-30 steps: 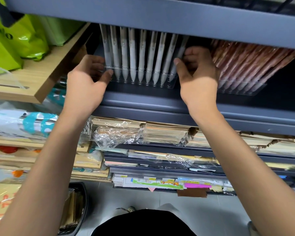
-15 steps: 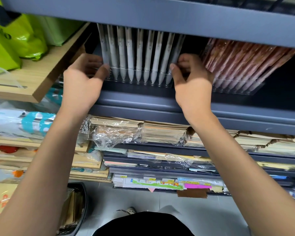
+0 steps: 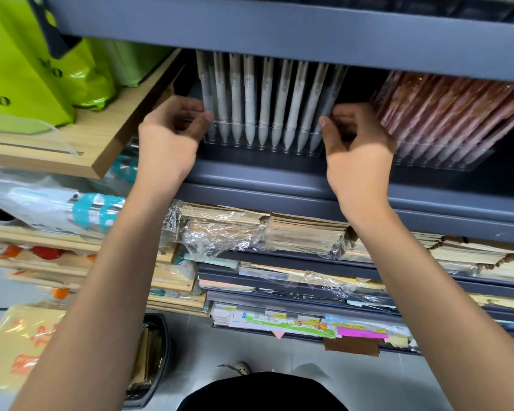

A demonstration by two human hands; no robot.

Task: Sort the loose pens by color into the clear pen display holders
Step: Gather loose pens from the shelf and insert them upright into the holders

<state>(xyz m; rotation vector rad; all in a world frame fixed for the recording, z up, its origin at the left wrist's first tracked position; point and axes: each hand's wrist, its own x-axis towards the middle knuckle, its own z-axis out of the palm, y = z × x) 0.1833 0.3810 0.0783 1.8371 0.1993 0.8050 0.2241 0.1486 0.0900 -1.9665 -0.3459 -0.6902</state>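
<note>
Grey pens (image 3: 249, 96) fill the clear display holder (image 3: 263, 148) on the dark shelf (image 3: 279, 176), left of the brown-pen holder (image 3: 445, 161); left hand (image 3: 172, 137) and right hand (image 3: 358, 152) each pinch one end (likely to slide it level).

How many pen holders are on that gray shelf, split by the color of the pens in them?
Holder of white pens: 1
Holder of reddish-brown pens: 1
Total: 2
</note>
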